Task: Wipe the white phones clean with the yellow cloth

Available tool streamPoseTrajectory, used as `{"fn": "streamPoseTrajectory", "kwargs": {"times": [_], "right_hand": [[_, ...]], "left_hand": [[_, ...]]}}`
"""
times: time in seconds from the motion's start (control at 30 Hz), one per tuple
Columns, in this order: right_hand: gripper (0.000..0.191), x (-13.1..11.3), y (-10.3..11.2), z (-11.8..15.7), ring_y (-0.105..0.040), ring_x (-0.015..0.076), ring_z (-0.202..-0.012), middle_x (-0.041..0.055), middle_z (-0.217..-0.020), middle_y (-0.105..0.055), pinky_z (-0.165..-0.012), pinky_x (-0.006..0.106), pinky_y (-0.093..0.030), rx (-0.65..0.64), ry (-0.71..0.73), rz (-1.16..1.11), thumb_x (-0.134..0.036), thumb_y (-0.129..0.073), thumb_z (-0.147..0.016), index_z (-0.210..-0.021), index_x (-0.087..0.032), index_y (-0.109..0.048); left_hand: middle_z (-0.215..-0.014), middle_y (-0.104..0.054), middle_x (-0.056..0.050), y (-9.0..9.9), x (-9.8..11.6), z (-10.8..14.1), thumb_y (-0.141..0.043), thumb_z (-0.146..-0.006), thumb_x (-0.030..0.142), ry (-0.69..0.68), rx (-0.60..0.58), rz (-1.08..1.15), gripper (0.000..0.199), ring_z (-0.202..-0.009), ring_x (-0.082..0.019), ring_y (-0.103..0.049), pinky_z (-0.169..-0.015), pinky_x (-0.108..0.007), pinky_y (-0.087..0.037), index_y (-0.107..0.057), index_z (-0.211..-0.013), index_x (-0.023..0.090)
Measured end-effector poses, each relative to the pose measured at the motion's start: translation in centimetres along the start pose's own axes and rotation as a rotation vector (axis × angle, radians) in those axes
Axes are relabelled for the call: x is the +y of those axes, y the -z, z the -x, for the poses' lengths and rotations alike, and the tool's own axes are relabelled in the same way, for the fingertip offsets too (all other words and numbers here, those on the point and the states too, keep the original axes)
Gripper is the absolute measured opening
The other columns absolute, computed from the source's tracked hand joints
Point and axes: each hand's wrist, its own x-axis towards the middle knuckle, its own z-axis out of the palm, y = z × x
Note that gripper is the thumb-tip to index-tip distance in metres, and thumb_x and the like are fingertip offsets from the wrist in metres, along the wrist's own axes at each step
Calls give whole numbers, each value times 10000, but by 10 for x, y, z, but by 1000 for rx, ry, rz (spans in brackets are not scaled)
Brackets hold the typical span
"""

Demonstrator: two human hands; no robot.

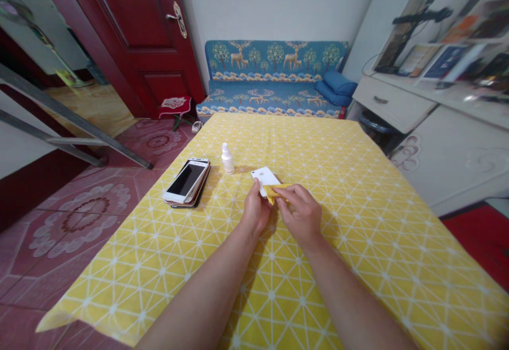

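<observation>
Near the middle of the table (358, 265), which is covered by a yellow cloth with a white triangle pattern, both hands meet over a white phone (264, 177) lying back-up. The left hand (255, 211) curls around the phone's near left corner, thumb resting on its edge, holding it steady. The right hand (302, 213) pinches a small folded yellow wipe (275, 191) between thumb and fingers and presses it against the phone's near right side; the wipe touches the phone. Both forearms reach in from the near edge of the table.

Just left of the phone and slightly farther stands a small white dropper bottle (227, 159), upright and apart from the hands. Farther left lies a stack of phones (186, 182), the top one white with its dark screen facing up, angled toward the far side.

Beyond the table's far edge sits a blue sofa (274, 79) printed with deer and trees. A dark red door (135, 37) stands at far left, and a white desk (401, 101) with shelves runs along the right.
</observation>
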Motion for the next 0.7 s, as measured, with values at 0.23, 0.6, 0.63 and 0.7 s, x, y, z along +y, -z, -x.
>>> {"fn": "streamPoseTrajectory", "kwargs": {"times": [0.23,0.6,0.63,0.7], "right_hand": [[211,13,-2,0,-626,188,-883,46,-928,-656,-774,322,-506,99,-120,-80,-222,-551,-886,-1036,-244,-698],[135,19,2,-4,-611,181,-841,44,-897,-640,-723,311,-489,126,-250,-318,-251,-562,-879,-935,-202,-674],[130,21,2,-5,-606,176,-827,41,-889,-636,-706,303,-486,144,-269,-327,-257,-568,-875,-926,-199,-672],[133,23,3,-5,-599,170,-811,38,-887,-636,-677,290,-475,181,-307,-333,-273,-573,-872,-926,-197,-669]], "left_hand": [[-912,-698,-73,3,0,2,-505,-889,251,23,-52,-98,192,-743,-153,-633,-620,-258,-498,-643,-954,133],[-671,-644,-53,4,0,6,-565,-781,273,131,-77,-322,180,-526,-160,-569,-414,-242,-361,-621,-863,122],[-645,-635,-48,5,-1,6,-586,-759,280,148,-86,-343,182,-506,-155,-556,-419,-242,-350,-622,-844,123],[-629,-637,-46,6,-2,6,-623,-715,284,170,-111,-368,198,-493,-146,-544,-446,-242,-352,-633,-828,121]]}}
